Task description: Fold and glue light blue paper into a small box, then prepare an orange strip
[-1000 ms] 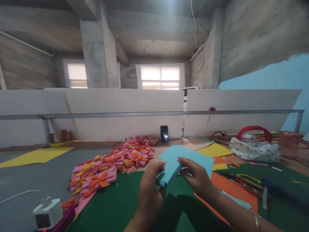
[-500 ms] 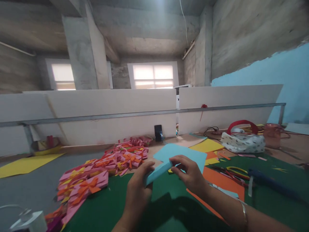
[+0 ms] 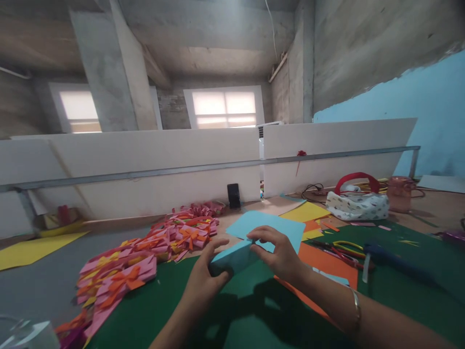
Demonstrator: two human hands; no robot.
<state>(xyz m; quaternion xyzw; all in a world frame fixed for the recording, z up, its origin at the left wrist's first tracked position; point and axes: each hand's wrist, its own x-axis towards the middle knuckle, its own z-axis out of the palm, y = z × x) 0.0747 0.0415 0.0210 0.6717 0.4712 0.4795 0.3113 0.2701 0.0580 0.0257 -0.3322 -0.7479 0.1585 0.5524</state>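
Between my two hands, above the green mat [image 3: 174,291], is a folded piece of light blue paper [image 3: 234,259]. My left hand [image 3: 209,271] grips its left end, thumb on the near side and fingers behind. At the paper's upper right corner, my right hand [image 3: 274,252] pinches the edge between thumb and fingertips. A larger light blue sheet [image 3: 269,224] lies flat just behind my hands. Orange paper [image 3: 327,264] is spread under and beside my right forearm, with small light blue pieces [image 3: 332,276] on it.
Pink and orange paper bows [image 3: 145,257] are heaped at the left. Scissors [image 3: 345,249] and a dark blue glue gun [image 3: 395,264] lie at the right. Farther back are a phone [image 3: 234,196], a patterned fabric basket [image 3: 358,206] with a red handle and a pink jar [image 3: 399,194].
The folded blue paper has tilted, so more of its broad face shows. Both hands have shifted slightly left in the picture, and the whole view has moved a little.
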